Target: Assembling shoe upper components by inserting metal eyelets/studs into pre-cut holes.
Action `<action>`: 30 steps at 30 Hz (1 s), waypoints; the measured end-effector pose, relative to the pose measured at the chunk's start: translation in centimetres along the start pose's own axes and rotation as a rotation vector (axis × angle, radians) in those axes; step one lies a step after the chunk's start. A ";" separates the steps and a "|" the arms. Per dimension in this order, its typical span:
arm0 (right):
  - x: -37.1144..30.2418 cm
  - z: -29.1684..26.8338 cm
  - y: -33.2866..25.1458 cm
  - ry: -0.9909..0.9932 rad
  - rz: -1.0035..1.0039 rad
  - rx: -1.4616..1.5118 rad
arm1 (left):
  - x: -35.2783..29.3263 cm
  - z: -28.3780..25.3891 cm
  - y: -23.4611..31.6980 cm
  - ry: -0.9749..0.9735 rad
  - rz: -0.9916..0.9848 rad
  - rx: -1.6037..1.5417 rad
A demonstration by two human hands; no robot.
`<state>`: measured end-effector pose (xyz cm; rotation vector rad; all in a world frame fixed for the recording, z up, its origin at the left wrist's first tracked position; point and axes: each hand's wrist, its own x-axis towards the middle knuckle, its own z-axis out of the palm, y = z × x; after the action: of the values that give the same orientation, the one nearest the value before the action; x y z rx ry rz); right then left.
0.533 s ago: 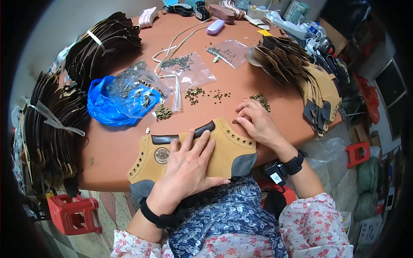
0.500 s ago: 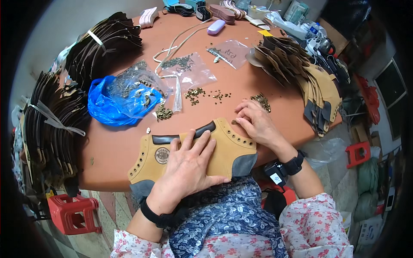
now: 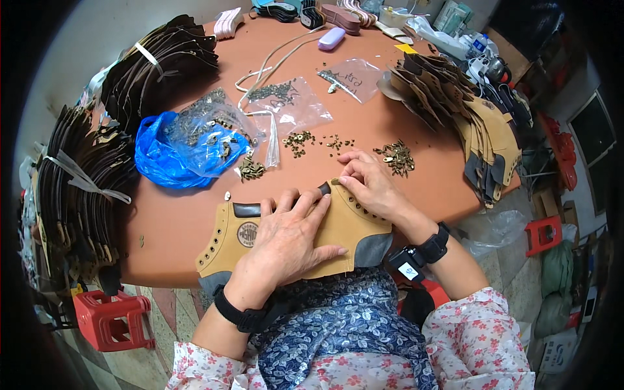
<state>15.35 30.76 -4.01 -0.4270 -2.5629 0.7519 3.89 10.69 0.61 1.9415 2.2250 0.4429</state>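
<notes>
Pinches a small dark brass piece (image 3: 335, 182) in the right hand (image 3: 365, 184) at the far right of the tan shoe upper (image 3: 338, 227), pressing it on the near table (image 3: 162, 240) under a spread left hand (image 3: 289, 235), with eyelets (image 3: 216, 240) already in (piece seemingly unfastened).

Tan shoe upper (image 3: 344, 224), grey-cornered, spread flat at table (image 3: 164, 244) edge; small metal piece (image 3: 335, 182) at top of right eyelet row (image 3: 358, 206).

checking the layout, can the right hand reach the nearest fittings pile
Probably yes: the brass-coloured fittings pile lies uncovered beside the right hand, though that hand seems to pinch one fitting.
</notes>
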 end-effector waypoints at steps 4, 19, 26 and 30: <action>0.1 -0.1 0.0 0.014 0.026 0.142 | -0.1 0.1 0.0 -0.012 -0.006 -0.005; 0.0 -0.9 0.3 0.059 -0.458 -0.297 | -0.2 0.6 0.0 0.017 -0.009 0.003; 0.2 -1.4 0.8 0.033 -0.624 -0.440 | -0.1 0.6 -0.1 0.020 0.001 -0.016; -0.1 -1.7 0.4 0.019 -0.637 -0.451 | 0.0 0.6 -0.1 0.005 0.000 -0.008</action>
<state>16.33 31.76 -2.94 0.2559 -2.6042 -0.0566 3.97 10.76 0.01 1.9392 2.2231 0.4565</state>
